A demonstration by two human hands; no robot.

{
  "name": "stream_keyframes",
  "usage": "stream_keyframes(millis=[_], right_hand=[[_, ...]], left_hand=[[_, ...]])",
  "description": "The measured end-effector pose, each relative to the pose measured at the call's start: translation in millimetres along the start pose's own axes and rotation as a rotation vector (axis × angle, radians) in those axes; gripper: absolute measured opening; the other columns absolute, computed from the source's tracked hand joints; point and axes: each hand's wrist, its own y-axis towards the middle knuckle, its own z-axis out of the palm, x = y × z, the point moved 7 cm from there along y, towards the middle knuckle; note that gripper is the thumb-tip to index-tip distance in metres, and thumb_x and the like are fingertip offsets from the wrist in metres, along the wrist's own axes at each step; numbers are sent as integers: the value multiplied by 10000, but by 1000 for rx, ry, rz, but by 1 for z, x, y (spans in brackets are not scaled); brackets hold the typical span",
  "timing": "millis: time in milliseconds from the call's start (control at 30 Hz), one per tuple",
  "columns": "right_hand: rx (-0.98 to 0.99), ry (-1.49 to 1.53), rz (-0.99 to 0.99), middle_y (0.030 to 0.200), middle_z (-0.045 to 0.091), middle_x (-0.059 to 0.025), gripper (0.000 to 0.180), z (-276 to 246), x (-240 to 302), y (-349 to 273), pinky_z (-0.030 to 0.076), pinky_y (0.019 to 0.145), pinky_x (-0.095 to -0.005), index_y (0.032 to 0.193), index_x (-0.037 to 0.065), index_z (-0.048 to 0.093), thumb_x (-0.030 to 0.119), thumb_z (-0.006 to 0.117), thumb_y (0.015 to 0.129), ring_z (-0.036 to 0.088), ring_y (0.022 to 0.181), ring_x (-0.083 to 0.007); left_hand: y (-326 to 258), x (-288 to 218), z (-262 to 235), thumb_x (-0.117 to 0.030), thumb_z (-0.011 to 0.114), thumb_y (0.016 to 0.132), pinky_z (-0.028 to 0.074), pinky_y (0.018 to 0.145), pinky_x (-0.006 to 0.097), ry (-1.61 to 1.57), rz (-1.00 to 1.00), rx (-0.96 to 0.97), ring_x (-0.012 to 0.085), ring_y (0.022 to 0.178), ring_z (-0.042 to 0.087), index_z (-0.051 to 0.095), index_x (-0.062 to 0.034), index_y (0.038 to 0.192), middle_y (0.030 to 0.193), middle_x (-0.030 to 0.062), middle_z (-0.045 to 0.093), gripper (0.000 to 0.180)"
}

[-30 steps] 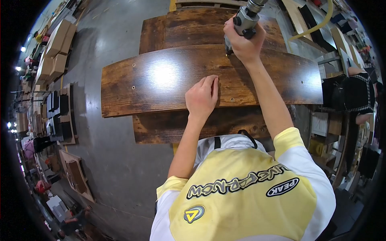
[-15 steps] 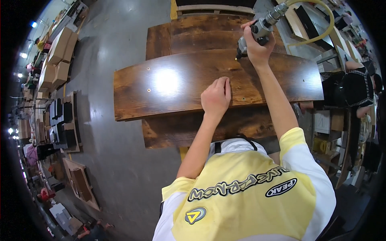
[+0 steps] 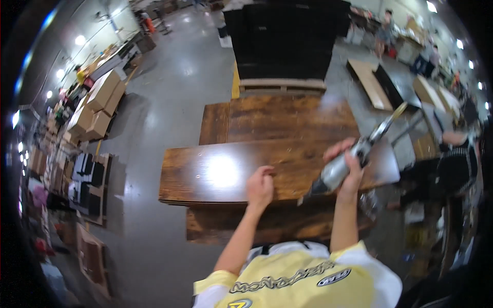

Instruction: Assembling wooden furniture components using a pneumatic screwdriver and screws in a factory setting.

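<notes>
My right hand (image 3: 350,180) is wrapped round a grey air screwdriver (image 3: 334,172), blurred by motion. Its dark nose slants down toward the near edge of a long brown wood-grain board (image 3: 287,165), and the hose end points away to the upper right. The board is the top one of a stack. Resting over its near part, my left hand (image 3: 260,188) is closed with curled fingers; whatever they may hold is hidden. Small fittings dot the board's left side, beside a bright glare.
Wider brown panels (image 3: 292,119) lie beneath and beyond the stack. Behind them a tall black stack (image 3: 282,43) stands on a pallet. Cardboard boxes (image 3: 104,95) and black parts on a pallet (image 3: 82,172) are at left. A person in dark clothing (image 3: 436,172) is close at right.
My right hand has drawn the screwdriver back from the board's far part to above its near edge. My left hand has shifted slightly left, still closed. The view has tilted up.
</notes>
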Motion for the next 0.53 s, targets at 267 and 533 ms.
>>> stream_keyframes(millis=[267,533], right_hand=[[-217,65,169,911,611,-144,250,-166,66,-49,555,857,-477,1130,44,521,78,597,895,642,879,-290],[-232,173,283,960,628,-166,295,-224,90,-35,540,911,-497,1161,37,517,114,613,893,652,903,-322]], left_hand=[[-71,-30,44,-107,497,999,253,449,207,-830,-699,-36,52,513,340,598,-3,1198,686,-39,460,246],[-218,-90,238,-148,589,960,345,539,248,-1412,-1333,563,110,664,410,579,-9,1290,906,14,545,358]])
